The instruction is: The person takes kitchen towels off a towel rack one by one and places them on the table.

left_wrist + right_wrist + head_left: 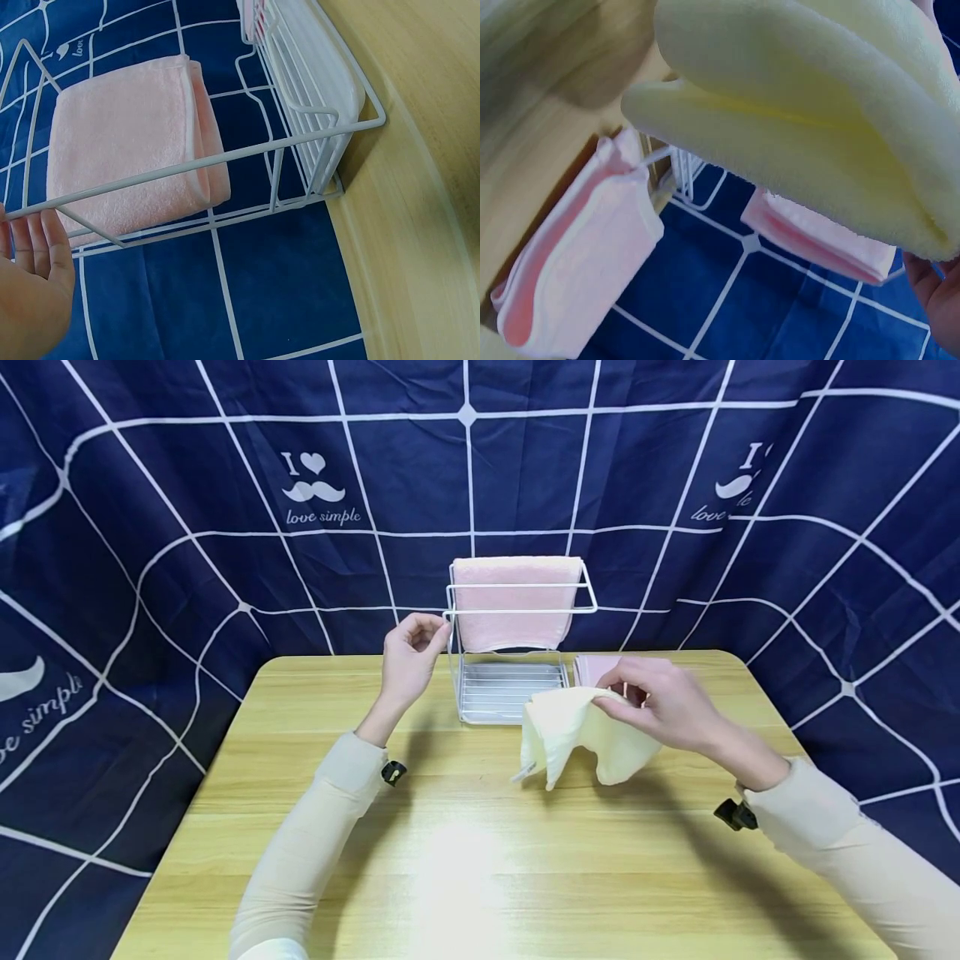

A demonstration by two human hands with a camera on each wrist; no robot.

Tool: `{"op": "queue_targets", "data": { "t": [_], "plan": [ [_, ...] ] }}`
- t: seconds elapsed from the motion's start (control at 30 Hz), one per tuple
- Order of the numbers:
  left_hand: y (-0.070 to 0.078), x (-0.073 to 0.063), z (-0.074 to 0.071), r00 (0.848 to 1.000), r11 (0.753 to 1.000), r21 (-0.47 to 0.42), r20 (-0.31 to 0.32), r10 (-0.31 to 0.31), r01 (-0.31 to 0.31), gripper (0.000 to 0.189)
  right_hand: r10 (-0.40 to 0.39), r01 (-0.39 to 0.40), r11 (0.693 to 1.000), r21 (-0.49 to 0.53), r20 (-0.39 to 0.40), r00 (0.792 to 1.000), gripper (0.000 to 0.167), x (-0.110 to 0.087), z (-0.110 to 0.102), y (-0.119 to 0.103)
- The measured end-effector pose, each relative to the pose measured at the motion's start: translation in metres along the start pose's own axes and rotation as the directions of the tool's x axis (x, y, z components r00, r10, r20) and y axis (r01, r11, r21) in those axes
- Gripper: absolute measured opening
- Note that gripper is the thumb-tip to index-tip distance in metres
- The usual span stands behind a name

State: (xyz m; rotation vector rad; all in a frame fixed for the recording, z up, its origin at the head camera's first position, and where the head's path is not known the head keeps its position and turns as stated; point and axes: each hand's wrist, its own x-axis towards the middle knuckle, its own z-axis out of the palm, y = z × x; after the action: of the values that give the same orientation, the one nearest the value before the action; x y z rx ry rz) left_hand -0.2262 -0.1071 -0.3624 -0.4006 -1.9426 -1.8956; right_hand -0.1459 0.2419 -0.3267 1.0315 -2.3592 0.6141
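A white wire rack stands at the back of the table, with a pale pink towel draped over its rear top bar. My left hand grips the rack's upper left side; in the left wrist view, its fingers curl at the wire. Pinched at its upper edge by my right hand, a pale yellow towel hangs in loose folds in front of the rack's right end. Just behind it lies a folded pink towel, partly covered by the yellow one in the head view.
The rack's base holds a pale tray under thin wires. Below everything is a light wooden table with rounded back corners. A dark blue curtain with white grid lines surrounds the back and sides.
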Motion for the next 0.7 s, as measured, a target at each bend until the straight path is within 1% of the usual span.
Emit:
{"op": "queue_targets", "data": {
  "t": [0.17,0.23,0.3,0.4,0.7],
  "plan": [
    [0.000,0.001,0.000,1.000,1.000,-0.001,0.007,0.009,-0.009,0.009,-0.041,0.041,0.998,0.043,-0.006,0.999,0.021,0.002,0.007,-0.006],
    [-0.001,0.001,0.000,1.000,1.000,-0.008,0.005,0.013,-0.013,0.005,-0.048,0.048,0.997,0.063,-0.006,0.999,0.021,0.003,0.009,-0.009],
    [-0.001,0.001,0.000,1.000,1.000,-0.015,0.000,0.015,-0.015,0.002,-0.049,0.048,0.995,0.089,0.001,0.999,0.022,0.003,0.011,-0.013],
    [-0.001,0.001,0.000,1.000,1.000,-0.024,-0.003,0.015,-0.015,0.004,-0.045,0.043,0.992,0.116,0.012,0.999,0.023,0.003,0.013,-0.019],
    [-0.001,0.001,-0.001,1.000,1.000,-0.017,0.006,0.010,-0.010,0.008,-0.038,0.030,0.988,0.148,0.050,0.998,0.022,0.001,0.023,-0.034]
  ]
}}
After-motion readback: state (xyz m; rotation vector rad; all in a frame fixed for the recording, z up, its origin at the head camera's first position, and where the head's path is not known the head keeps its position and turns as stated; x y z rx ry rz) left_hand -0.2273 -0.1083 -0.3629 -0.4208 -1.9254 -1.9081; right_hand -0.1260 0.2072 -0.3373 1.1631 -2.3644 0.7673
